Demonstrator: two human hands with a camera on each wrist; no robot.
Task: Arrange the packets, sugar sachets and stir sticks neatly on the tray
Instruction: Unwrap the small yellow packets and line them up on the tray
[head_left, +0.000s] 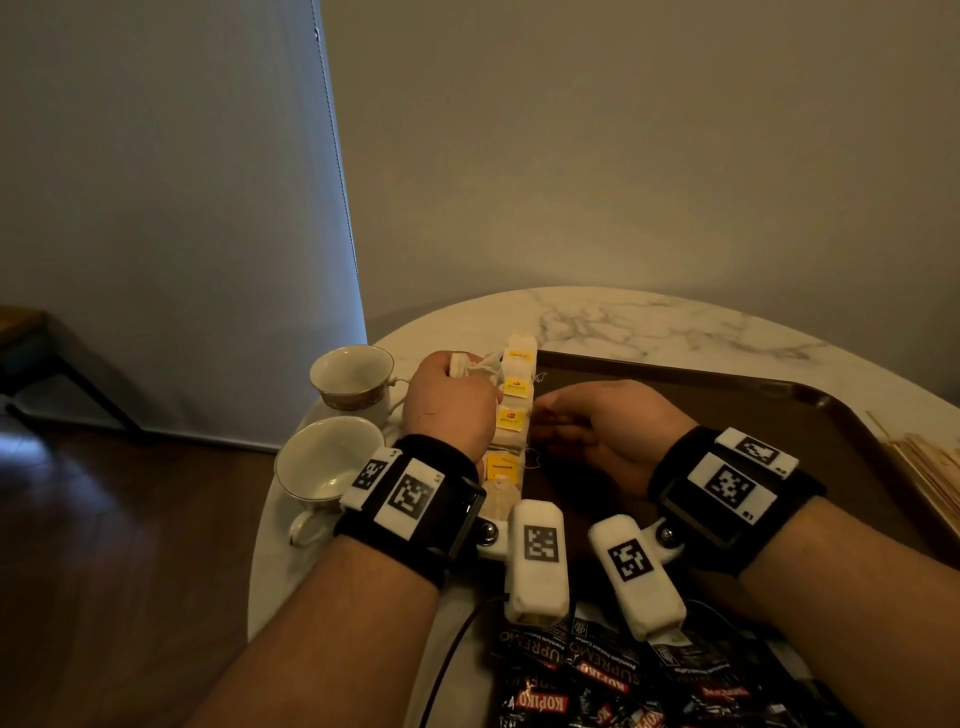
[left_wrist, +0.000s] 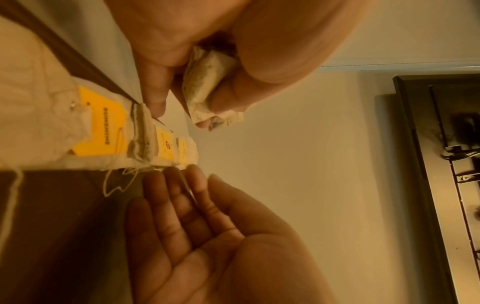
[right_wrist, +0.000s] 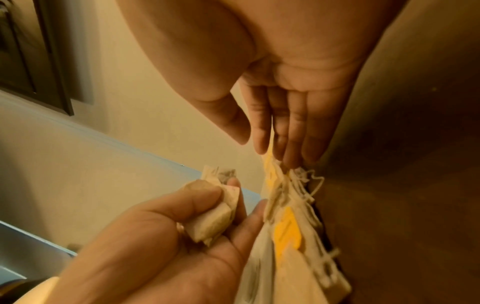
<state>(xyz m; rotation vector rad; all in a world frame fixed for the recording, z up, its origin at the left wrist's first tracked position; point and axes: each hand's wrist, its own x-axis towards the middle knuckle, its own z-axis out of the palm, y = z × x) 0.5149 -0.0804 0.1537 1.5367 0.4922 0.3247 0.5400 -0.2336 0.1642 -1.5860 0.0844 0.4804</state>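
A row of tea bags with yellow tags lies along the left edge of the dark brown tray. My left hand sits just left of the row and grips a small bunch of tea bags, which also shows in the right wrist view. One finger of the left hand touches the row. My right hand lies on the tray with straight fingers against the row's right side, holding nothing. Loose strings trail onto the tray.
Two empty white cups stand left of the tray on the round marble table. Wooden stir sticks lie at the tray's right edge. Dark coffee packets are piled at the near edge.
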